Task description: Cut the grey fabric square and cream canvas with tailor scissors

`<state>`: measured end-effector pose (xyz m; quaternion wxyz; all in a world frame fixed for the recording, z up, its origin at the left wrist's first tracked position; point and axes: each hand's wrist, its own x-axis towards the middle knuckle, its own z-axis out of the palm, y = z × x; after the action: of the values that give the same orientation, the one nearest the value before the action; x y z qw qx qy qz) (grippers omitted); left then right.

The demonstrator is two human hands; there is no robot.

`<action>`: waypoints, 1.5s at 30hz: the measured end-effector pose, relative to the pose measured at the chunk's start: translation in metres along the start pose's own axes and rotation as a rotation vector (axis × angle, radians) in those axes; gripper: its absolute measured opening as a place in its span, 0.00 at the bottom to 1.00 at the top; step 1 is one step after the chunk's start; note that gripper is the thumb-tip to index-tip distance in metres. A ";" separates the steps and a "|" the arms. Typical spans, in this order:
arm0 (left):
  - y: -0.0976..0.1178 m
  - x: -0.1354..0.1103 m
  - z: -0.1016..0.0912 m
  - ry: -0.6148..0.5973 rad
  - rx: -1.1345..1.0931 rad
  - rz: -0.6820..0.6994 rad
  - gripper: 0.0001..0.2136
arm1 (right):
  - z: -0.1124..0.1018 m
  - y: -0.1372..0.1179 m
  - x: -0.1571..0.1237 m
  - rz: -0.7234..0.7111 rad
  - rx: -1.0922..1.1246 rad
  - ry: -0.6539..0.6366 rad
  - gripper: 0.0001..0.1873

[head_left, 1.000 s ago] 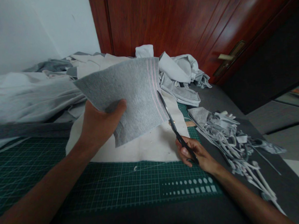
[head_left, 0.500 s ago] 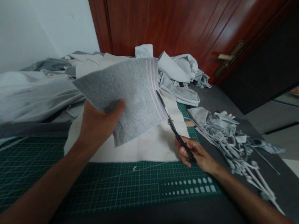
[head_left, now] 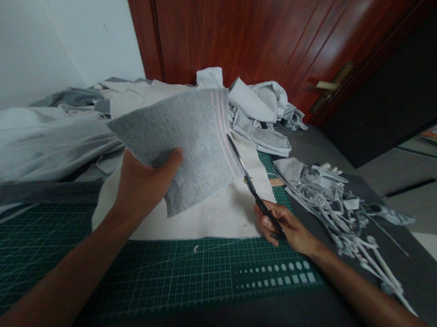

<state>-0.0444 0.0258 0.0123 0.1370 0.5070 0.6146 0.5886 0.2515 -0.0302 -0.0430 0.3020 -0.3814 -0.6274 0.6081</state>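
Raised above the mat is a grey piece of fabric with pink lines along its right edge. My left hand is closed on its lower left part, thumb on top and fingers hidden beneath. In my right hand are black scissors, fingers wrapped round the handles. Their blades lie along the fabric's right edge, pointing away from me; whether they are cutting I cannot tell. Under the grey piece a cream cloth lies flat on the green cutting mat.
Grey and white cloth is heaped at the left, and more folded cloth sits against the brown door. A tangle of fabric scraps covers the dark tabletop at right. A white wall bounds the left.
The whole view has shifted very slightly. Both hands keep their hold, and the scissors and grey fabric stay almost where they were relative to each other.
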 end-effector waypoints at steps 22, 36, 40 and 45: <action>0.006 -0.009 0.000 -0.101 0.027 -0.001 0.21 | -0.001 -0.007 0.000 -0.033 -0.025 -0.004 0.25; 0.014 -0.008 -0.003 -0.154 0.034 -0.028 0.20 | 0.000 0.001 0.001 -0.043 0.036 -0.020 0.22; 0.014 -0.008 -0.003 -0.158 0.027 -0.026 0.18 | 0.000 0.001 0.001 -0.036 0.029 -0.024 0.22; 0.012 -0.007 -0.003 -0.143 0.021 -0.011 0.18 | -0.001 0.002 0.001 -0.031 0.012 -0.023 0.21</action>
<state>-0.0378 0.0160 0.0206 0.1784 0.5459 0.6121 0.5435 0.2519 -0.0291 -0.0445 0.3065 -0.3628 -0.6328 0.6115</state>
